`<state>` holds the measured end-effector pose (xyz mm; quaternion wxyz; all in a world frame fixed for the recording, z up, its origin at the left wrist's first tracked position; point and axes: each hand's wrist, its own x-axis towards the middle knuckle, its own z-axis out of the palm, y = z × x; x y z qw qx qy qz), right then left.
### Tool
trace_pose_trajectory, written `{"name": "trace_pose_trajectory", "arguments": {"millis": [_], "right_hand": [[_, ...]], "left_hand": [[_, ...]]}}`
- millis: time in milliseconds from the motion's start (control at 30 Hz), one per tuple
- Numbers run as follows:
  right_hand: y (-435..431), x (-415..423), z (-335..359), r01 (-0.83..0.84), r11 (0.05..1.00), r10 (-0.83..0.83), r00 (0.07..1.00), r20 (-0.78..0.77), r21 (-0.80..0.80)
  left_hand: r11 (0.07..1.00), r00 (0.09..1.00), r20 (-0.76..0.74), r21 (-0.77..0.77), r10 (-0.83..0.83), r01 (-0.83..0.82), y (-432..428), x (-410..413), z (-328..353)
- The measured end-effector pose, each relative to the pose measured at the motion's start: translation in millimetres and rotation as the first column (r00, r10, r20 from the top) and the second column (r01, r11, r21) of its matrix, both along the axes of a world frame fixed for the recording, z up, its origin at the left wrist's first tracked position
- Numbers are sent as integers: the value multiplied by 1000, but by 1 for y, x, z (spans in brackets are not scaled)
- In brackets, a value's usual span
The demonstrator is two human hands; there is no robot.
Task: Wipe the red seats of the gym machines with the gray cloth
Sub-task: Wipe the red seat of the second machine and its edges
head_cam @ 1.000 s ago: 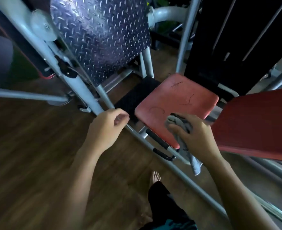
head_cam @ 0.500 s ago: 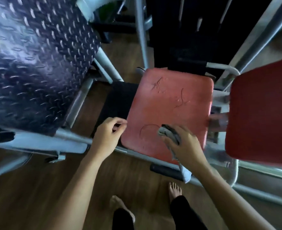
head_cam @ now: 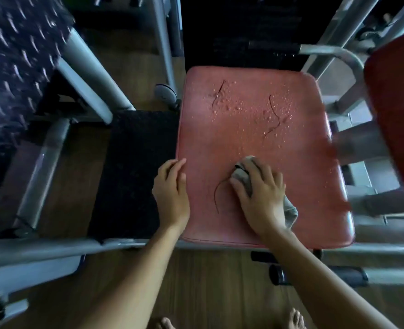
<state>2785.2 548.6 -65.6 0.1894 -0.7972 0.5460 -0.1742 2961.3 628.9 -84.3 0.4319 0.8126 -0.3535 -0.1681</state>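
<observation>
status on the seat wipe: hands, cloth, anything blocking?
Right hand pressing gray cloth onto red seat. Left hand resting at seat's left edge, holding nothing. Water droplets on far half unwiped. Nothing blocking.

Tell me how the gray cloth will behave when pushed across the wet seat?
The cloth looks floppy: it bunches under the right hand. It probably slides easily, since droplets cover the seat.

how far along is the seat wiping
Barely started. Done: the near strip of the red seat shows few droplets. In hand: the right hand presses the gray cloth there, and the left hand rests on its left edge. Left: the water droplets farther back.
</observation>
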Motion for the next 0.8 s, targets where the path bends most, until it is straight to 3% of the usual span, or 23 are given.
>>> {"name": "trace_pose_trajectory", "arguments": {"millis": [100,200,267,333,433,500,567,633,700,733,800], "right_hand": [[23,14,-5,-212,973,216,976,33,-92],[31,7,-11,-504,842,514,858,4,-190],[12,0,-14,-621,754,620,781,-80,-215],[-18,1,-18,-581,779,569,813,-124,-235],[-43,15,-16,-292,933,287,956,-51,-211],[-26,25,-16,-193,960,192,981,-26,-203],[2,19,-15,-349,916,353,935,-13,-197],[18,-2,-12,-616,759,624,781,-33,-211],[3,-17,-9,-746,633,743,660,-108,-208],[-9,-19,-11,-735,641,724,674,-146,-220],[-38,-10,-12,-572,778,552,820,-153,-258]], "left_hand": [[993,1000,-5,-119,18,-18,1,3,-15],[986,1000,-21,-165,9,-12,3,5,-22],[981,999,-44,-195,9,-18,3,4,-25],[978,999,-40,-210,10,-18,2,3,-27],[978,1000,-9,-208,27,-28,1,3,-29],[977,999,-6,-209,37,-37,0,3,-30],[974,999,-26,-223,39,-44,1,4,-31],[970,998,-59,-240,34,-47,2,3,-31],[967,996,-83,-249,40,-59,2,3,-30],[965,995,-86,-254,44,-64,1,3,-30],[962,995,-85,-262,54,-75,0,4,-30]]}}
